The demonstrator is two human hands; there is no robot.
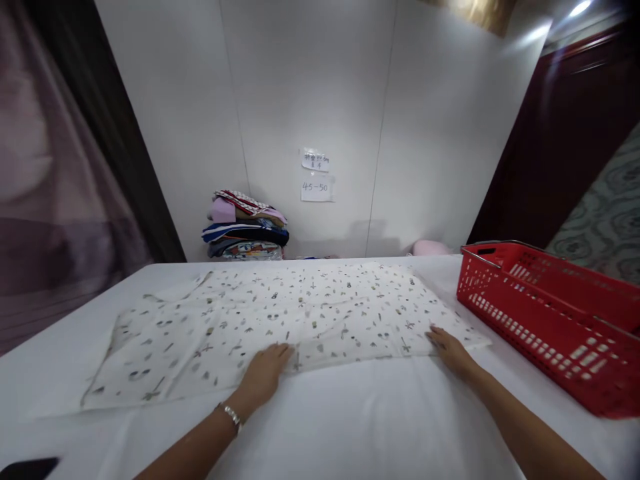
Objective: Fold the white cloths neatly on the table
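Observation:
A thin white cloth (280, 313) printed with small grey-brown motifs lies spread over the white table, with some wrinkles and a slightly folded far-left edge. My left hand (263, 373), with a bracelet at the wrist, rests flat on the near edge of the cloth around its middle. Farther right, my right hand (451, 350) touches the cloth near its near right corner, fingers stretched out. Neither hand shows anything gripped in it.
A red plastic basket (540, 313) stands on the table (370, 420) at the right. Folded clothes (247, 227) are stacked at the back left, against the wall with paper signs (317, 188). A pink object (430, 248) shows behind the far edge. A dark object (30, 469) lies at the lower left.

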